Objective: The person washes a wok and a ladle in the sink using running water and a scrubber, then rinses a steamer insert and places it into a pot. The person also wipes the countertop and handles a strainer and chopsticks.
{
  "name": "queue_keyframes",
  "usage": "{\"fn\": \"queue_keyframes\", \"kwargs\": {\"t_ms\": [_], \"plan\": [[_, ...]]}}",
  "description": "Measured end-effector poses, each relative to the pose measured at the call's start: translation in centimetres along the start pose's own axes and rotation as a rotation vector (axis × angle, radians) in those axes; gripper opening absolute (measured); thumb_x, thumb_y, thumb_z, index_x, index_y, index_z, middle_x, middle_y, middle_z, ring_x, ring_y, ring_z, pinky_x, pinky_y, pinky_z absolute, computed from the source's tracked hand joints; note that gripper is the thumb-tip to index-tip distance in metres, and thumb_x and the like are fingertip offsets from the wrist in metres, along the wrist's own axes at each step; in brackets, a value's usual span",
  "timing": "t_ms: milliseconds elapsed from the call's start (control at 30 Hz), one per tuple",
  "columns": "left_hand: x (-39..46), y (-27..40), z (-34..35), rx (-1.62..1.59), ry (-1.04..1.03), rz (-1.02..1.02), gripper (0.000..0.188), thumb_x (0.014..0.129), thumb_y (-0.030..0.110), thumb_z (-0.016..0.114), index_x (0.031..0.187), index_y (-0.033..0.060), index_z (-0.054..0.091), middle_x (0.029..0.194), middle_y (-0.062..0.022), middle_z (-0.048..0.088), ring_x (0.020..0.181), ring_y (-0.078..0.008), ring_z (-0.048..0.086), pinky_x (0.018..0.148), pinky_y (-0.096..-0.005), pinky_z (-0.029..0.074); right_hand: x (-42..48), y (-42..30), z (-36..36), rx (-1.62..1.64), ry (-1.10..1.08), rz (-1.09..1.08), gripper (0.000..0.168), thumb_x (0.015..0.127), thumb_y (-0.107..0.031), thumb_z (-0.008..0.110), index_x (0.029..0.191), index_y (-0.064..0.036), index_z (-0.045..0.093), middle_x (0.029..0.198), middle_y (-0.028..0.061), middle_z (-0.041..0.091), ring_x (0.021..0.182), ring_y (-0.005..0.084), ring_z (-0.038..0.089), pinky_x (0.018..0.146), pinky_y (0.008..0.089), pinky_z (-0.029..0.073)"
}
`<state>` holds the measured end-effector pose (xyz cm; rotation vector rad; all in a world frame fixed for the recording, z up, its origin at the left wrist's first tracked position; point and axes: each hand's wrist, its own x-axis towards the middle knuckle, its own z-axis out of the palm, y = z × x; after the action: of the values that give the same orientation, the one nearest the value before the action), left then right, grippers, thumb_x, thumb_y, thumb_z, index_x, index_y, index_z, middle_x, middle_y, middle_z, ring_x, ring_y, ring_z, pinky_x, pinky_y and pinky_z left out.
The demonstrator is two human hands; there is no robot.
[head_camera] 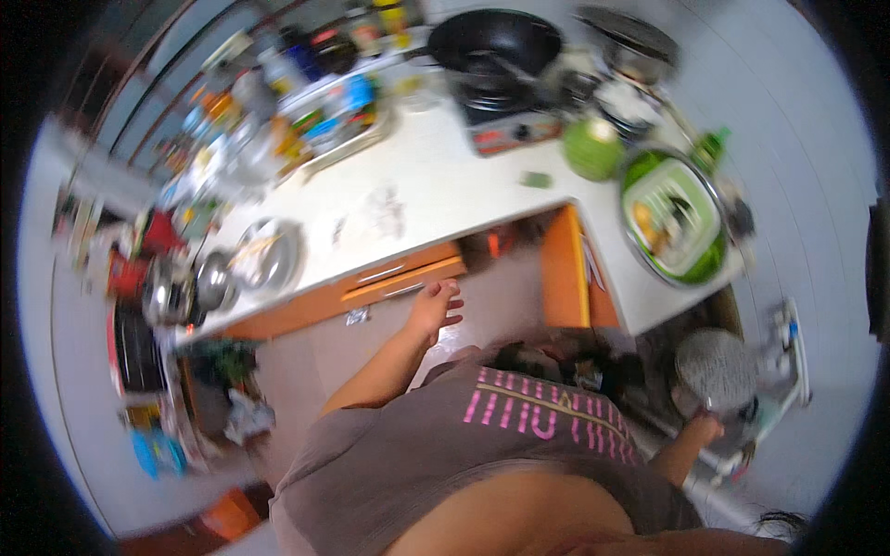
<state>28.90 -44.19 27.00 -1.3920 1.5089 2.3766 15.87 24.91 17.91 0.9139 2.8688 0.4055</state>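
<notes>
My left hand [437, 309] hangs in the air over the floor, in front of the orange drawers [403, 281]. Its fingers are apart and nothing is in them. Far to the right, my right hand [705, 427] is closed at the near side of a round grey metal pot [716, 367], where a handle seems to be. A speckled grey surface fills the pot's round outline; blur hides whether it is a lid or contents. Beyond it on the counter corner, a metal-rimmed green basin [633, 170] bears a pale green tray [706, 201] with yellowish food pieces.
An orange cabinet door [564, 271] stands ajar under the white counter [445, 181]. On the counter are a black wok [494, 42] over a portable gas stove [518, 132], a green round container [591, 147], metal bowls [217, 281] and a tray of packets [348, 149].
</notes>
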Motion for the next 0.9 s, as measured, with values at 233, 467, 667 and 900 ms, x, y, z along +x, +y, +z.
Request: {"fn": "queue_keyframes", "kwargs": {"t_ms": [233, 467, 667, 900], "plan": [[-6.0, -4.3, -15.2, -0.246, 0.327, -0.036, 0.031, 0.088, 0.027, 0.054, 0.111, 0.0075, 0.05, 0.108, -0.0069, 0.053, 0.096, -0.0228, 0.055, 0.076, -0.0413, 0.049, -10.1, -12.1, -21.3, 1.735, 0.09, 0.6, 0.072, 0.089, -0.057, 0.042, 0.124, 0.006, 0.05, 0.119, 0.0229, 0.055, 0.104, 0.0361, 0.057, 0.088, 0.0443, 0.046], [-9.0, -2.4, -17.1, -0.417, 0.334, 0.141, 0.035, 0.088, 0.031, 0.055, 0.113, 0.0071, 0.05, 0.107, -0.0062, 0.053, 0.094, -0.0208, 0.055, 0.074, -0.0386, 0.05, -14.4, -28.0, -31.4, 1.426, -0.135, -0.809, 0.042, 0.089, -0.026, 0.057, 0.119, 0.003, 0.052, 0.106, 0.0123, 0.058, 0.091, 0.0208, 0.054, 0.08, 0.0338, 0.045], [-15.1, -3.8, -17.5, -0.55, 0.341, 0.138, 0.053, 0.09, 0.041, 0.051, 0.127, 0.0041, 0.041, 0.118, -0.0128, 0.05, 0.099, -0.0254, 0.054, 0.079, -0.0437, 0.051, -34.4, -41.3, -34.8, 0.84, -0.395, -1.823, 0.036, 0.062, -0.013, 0.081, 0.086, -0.001, 0.058, 0.075, 0.0068, 0.062, 0.068, 0.0184, 0.058, 0.066, 0.0327, 0.046], [-23.0, -5.1, -17.2, -0.923, 0.531, 0.094, 0.086, 0.083, 0.065, 0.047, 0.141, 0.0069, 0.02, 0.131, -0.0168, 0.041, 0.1, -0.0276, 0.055, 0.073, -0.0446, 0.052, -56.2, -45.4, -31.8, 0.515, -0.258, -2.873, 0.032, 0.063, -0.029, 0.076, 0.071, -0.008, 0.055, 0.068, 0.0054, 0.059, 0.07, 0.0289, 0.058, 0.062, 0.0412, 0.041]]}}
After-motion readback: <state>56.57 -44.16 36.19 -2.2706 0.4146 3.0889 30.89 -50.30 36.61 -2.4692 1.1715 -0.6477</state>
